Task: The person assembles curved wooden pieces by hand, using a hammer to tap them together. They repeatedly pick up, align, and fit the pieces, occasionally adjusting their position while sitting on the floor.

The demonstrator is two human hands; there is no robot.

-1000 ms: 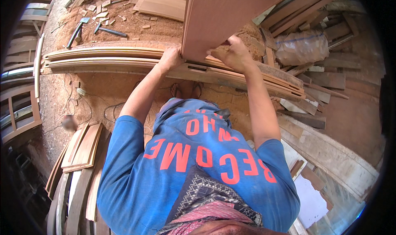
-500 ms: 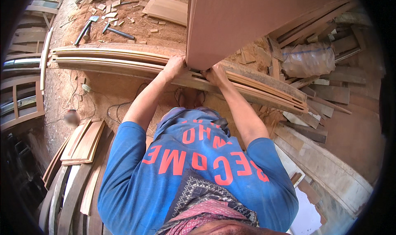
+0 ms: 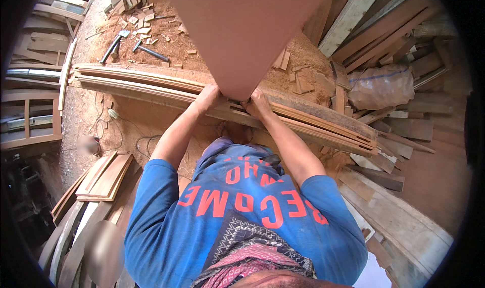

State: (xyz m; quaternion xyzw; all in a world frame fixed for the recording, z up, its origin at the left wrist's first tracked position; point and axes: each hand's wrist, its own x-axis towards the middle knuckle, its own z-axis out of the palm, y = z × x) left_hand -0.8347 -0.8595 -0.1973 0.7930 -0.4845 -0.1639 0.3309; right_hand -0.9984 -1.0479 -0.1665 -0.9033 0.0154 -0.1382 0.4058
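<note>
Lifting step: left hand [image 3: 208, 97] and right hand [image 3: 258, 104] are clamped on the lower edge of the upright board [image 3: 247, 30], above the stacked strips [image 3: 151, 81]; next move likely needs balanced, steady support

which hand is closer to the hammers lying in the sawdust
Left. The left hand grips the lower left corner of the upright wooden board, on the same side as the two hammers up on the sawdust. The right hand holds the board's other corner, farther from them.
</note>
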